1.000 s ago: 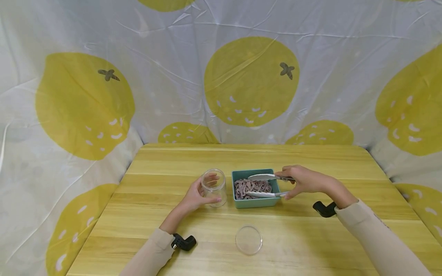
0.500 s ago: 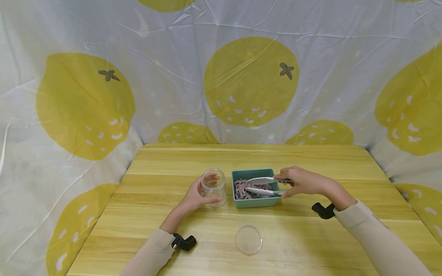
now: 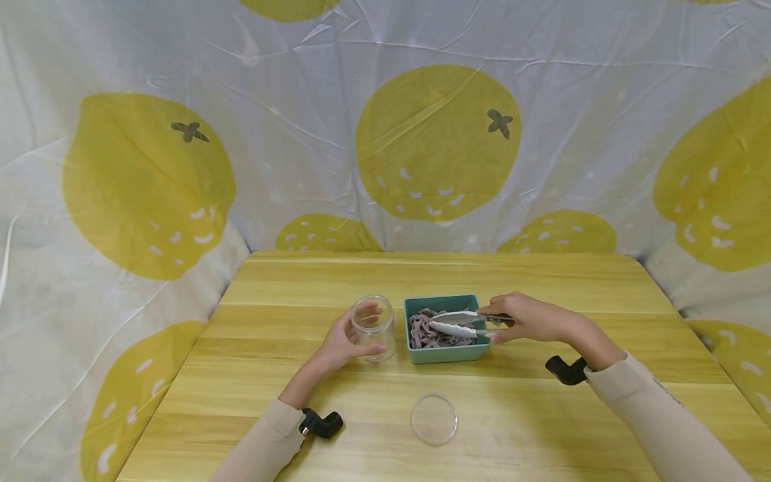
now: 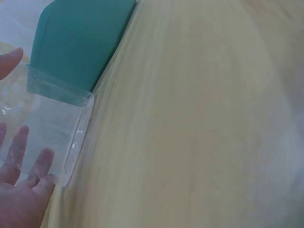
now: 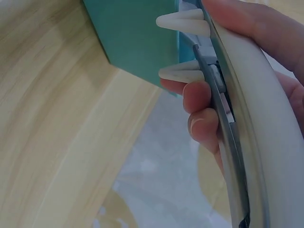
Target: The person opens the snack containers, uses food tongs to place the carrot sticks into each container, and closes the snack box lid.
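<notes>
My left hand grips a clear jar that stands upright on the table without a lid. In the left wrist view its fingers show through the jar wall. With the right hand I hold a pair of tongs, fingers on one arm and thumb on the other. The white tips of the tongs reach into a teal box, over a heap of greyish-purple strips. Whether strips are caught between the tips is too small to tell. The right wrist view shows the handles of the tongs close up.
A round clear lid lies flat on the wooden table, nearer to me than the box. The teal box stands just right of the jar. A lemon-print cloth hangs behind and beside the table.
The right hand has squeezed the tongs, so their tips have drawn closer together over the strips, which have shifted in the box. The left hand and the jar have stayed still.
</notes>
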Motion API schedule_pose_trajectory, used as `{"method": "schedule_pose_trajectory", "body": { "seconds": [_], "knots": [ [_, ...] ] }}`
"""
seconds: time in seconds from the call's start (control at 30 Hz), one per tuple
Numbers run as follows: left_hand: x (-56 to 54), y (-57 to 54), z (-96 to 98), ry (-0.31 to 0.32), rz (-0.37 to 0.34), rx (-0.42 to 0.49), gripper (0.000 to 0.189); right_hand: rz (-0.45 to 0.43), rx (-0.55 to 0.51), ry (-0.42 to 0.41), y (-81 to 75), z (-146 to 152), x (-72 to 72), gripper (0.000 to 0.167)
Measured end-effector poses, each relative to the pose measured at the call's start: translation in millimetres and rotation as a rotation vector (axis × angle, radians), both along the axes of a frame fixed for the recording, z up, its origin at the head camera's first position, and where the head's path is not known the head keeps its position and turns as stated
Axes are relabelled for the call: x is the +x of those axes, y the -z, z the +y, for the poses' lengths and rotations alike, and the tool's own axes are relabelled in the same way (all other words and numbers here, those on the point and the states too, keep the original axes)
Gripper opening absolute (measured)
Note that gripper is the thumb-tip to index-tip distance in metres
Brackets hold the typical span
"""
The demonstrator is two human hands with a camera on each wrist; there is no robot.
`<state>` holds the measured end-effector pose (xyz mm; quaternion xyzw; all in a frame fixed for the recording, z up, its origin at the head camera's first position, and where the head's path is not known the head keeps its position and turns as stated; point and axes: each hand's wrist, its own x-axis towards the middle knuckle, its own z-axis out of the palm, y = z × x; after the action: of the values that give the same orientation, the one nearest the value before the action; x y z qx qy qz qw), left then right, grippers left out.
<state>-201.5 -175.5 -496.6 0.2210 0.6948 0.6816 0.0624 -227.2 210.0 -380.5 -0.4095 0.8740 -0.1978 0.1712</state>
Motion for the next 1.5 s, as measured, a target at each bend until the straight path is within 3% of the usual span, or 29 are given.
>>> {"method": "schedule_pose_trajectory", "body": {
  "seconds": [0.37,0.67,0.8,1.03,1.5],
  "knots": [
    [0.3,-0.2,0.4,-0.009,-0.003,-0.005,0.077,-0.041,-0.028,0.019,-6.8,2,2.2,0.071],
    [1.8,0.7,0.4,-0.015,-0.012,-0.007,0.08,-0.007,0.005,0.015,-8.0,0,-0.6,0.075],
    [1.4,2.1,0.3,-0.01,-0.008,-0.013,0.08,-0.031,0.004,0.036,-9.4,2,-2.4,0.078],
    [0.4,0.3,-0.1,-0.009,-0.019,0.006,0.08,-0.074,-0.021,0.038,-11.1,6,-8.0,0.075],
    [0.1,0.4,-0.2,-0.002,-0.011,-0.001,0.078,-0.059,0.011,0.018,-6.5,-5,-6.6,0.073]
  ]
}}
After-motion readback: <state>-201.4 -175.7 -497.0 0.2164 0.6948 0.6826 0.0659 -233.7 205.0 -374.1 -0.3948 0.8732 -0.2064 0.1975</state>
